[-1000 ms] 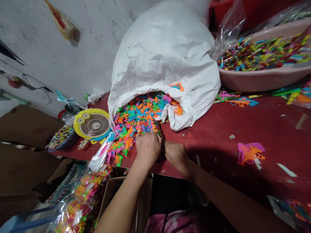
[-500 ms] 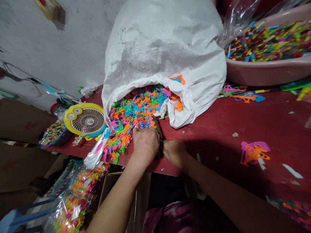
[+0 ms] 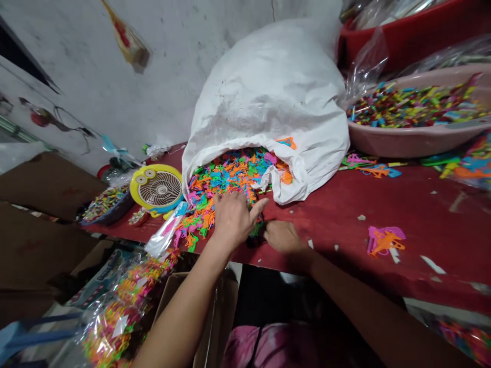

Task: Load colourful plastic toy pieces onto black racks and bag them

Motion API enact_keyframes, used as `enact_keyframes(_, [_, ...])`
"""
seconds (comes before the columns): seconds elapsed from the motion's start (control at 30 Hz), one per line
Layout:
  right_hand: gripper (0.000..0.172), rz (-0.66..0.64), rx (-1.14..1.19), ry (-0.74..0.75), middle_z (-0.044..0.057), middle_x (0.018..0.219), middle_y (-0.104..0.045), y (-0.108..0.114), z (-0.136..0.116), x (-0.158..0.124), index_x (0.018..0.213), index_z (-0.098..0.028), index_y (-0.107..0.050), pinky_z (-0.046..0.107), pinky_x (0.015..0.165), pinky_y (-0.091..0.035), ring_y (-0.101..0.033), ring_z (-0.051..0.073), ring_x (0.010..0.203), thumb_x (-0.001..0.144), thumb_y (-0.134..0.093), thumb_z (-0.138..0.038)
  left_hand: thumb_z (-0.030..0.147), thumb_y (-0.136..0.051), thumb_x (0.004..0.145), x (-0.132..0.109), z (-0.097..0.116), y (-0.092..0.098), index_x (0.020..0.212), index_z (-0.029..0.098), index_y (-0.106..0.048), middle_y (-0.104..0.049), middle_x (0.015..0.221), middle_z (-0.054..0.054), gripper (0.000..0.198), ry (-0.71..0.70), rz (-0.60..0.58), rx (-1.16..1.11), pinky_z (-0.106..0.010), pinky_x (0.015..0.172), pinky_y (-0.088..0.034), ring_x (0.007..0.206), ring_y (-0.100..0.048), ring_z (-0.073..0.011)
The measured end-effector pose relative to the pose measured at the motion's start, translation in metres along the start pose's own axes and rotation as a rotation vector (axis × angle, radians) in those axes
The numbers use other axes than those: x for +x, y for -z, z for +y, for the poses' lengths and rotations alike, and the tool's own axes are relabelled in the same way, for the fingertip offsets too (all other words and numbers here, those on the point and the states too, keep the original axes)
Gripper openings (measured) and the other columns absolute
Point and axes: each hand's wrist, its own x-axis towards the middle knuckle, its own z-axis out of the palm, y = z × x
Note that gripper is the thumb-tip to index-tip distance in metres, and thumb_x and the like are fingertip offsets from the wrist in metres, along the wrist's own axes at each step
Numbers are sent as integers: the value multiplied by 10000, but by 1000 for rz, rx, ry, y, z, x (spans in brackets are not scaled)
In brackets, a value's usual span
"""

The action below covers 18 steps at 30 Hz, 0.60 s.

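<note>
Small flat plastic toys point(image 3: 203, 204) in orange, blue, green and pink spill from the mouth of a big white sack point(image 3: 268, 102) onto the red table. My left hand point(image 3: 232, 217) lies over the front of this pile, thumb spread away from the fingers; its fingertips are hidden among the toys. Just right of it stands a small dark container point(image 3: 255, 236), mostly covered by my hands, with some toys showing inside. My right hand point(image 3: 283, 236) is closed at the container's right edge, its fingers curled.
A yellow-and-blue fan point(image 3: 159, 189) stands left of the sack. At the back right is a pink basin point(image 3: 414, 140) of small coloured pieces, below a red tub point(image 3: 406, 38). A few loose toys point(image 3: 385, 241) lie at right. Below are a cardboard box point(image 3: 172, 291) and filled clear bags point(image 3: 111, 327).
My left thumb has swung out from the fingers toward the dark container. My right hand stays at the container's edge. The camera view has tilted up and shifted left.
</note>
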Motion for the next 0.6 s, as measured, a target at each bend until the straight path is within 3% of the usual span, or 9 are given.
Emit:
enact_keyframes(0.1, [324,76,37,-6,175,1038,-720,-2,2,-8,1139,-130,-631,299,760,-451,-691,265,960,950,-457,-328,499,-444,962,-23,-22,-2,819,183,-653,-675,821,-63,405,104,282,-248,-390,894,-399,845,-613,-209])
enact_keyframes(0.2, [301,94,65,17,145,1017,-726,-4,4,-9,1113,-153,-632,275,741,-418,-683,232,944,958,-443,-330,390,-422,981,-57,-32,-32,806,188,-616,-627,766,-29,330,317,401,-600,-293,727,-439,745,-581,-160])
enact_keyframes(0.27, [290,86,79,7,114,986,-735,-5,7,-5,1072,-182,-661,267,718,-409,-682,218,912,949,-451,-339,345,-473,959,-83,-26,-59,1019,188,-603,-649,913,-44,213,427,427,-826,-277,752,-476,836,-610,-158])
enact_keyframes(0.3, [294,81,83,-9,107,975,-737,-6,10,-1,1044,-188,-679,266,709,-409,-681,215,894,942,-454,-347,328,-496,947,-95,-20,-71,1136,189,-567,-642,985,-56,245,454,435,-902,-280,781,-489,882,-616,-160])
enact_keyframes(0.37, [321,69,83,-36,110,977,-739,-6,17,7,982,-179,-710,264,715,-419,-673,211,883,934,-452,-363,308,-528,928,-116,-4,-89,1179,181,-524,-618,963,-53,282,533,498,-939,-275,776,-500,854,-611,-152])
enact_keyframes(0.43, [340,62,76,-36,114,1009,-736,-4,24,15,940,-165,-727,256,755,-430,-662,201,913,935,-439,-347,276,-512,927,-129,10,-99,1114,179,-545,-604,893,-40,213,541,470,-923,-266,729,-501,786,-598,-141])
enact_keyframes(0.6, [359,94,29,-32,102,948,-736,3,35,17,925,-161,-722,253,767,-446,-652,192,879,940,-374,-248,219,-465,936,-139,20,-112,1007,188,-632,-648,919,-74,184,316,220,-875,-335,785,-512,861,-602,-185])
